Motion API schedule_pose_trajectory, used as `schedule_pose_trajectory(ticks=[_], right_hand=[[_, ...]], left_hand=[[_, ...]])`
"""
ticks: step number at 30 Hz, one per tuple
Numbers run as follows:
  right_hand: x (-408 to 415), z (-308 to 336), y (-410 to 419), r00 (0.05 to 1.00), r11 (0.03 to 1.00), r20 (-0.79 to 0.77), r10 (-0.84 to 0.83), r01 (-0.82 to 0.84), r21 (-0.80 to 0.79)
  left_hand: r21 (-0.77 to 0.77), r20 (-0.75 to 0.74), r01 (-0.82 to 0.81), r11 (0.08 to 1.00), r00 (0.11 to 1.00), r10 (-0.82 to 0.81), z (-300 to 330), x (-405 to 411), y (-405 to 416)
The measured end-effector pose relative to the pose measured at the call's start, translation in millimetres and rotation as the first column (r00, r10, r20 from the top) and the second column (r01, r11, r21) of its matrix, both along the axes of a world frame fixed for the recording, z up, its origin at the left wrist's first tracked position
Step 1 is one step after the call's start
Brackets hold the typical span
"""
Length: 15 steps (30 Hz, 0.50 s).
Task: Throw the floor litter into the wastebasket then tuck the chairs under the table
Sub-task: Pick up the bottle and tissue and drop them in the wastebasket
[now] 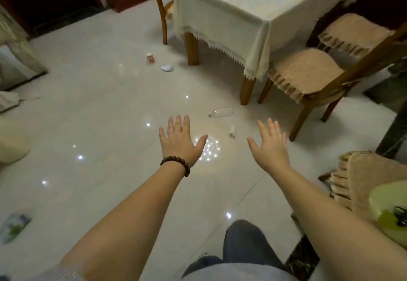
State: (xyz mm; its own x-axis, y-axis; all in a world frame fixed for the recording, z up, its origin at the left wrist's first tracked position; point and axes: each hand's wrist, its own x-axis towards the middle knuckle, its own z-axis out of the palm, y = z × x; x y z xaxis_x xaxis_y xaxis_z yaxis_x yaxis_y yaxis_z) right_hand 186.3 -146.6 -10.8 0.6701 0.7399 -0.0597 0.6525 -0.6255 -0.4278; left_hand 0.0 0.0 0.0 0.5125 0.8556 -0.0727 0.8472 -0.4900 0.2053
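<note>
Both my arms reach out over the glossy white floor. My left hand [180, 141], with a bead bracelet at the wrist, is spread flat and holds nothing. My right hand [269, 144] is spread too and empty. Just beyond them lie a clear plastic bottle [221, 112] on its side and a small crumpled white paper [232, 131]. Farther off lie a small cup with red print [150, 58] and a white paper scrap [167, 68]. A colourful wrapper [13, 228] lies at the lower left. A cushioned chair [308, 76] stands pulled out from the cloth-covered table [242, 5].
A second cushioned chair [352, 32] stands behind the first, and a third wooden chair [164, 10] at the table's far left side. Another beige cushion [372, 179] sits at the right edge. A grey object [17, 65] stands at the left. No wastebasket is in view.
</note>
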Motion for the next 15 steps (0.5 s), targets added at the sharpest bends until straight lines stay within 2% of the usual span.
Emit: schedule_pose_trajectory(ticks=[4,8,15], right_hand=[[7,-22,18,0.998,0.996,-0.019,-0.051,0.050,-0.070],[34,-45,60,0.996,0.995,-0.024,-0.082,0.080,-0.057],[129,-95,170,0.988,0.990,-0.062,-0.140,0.137,-0.045]], left_hand=[[-0.012,-0.068,0.009,1.000,0.998,-0.009,-22,1,24],[-0.032,-0.080,0.024,0.999,0.996,-0.027,-42,29,67],[-0.060,-0.133,0.103,0.993,0.985,-0.110,-82,141,187]])
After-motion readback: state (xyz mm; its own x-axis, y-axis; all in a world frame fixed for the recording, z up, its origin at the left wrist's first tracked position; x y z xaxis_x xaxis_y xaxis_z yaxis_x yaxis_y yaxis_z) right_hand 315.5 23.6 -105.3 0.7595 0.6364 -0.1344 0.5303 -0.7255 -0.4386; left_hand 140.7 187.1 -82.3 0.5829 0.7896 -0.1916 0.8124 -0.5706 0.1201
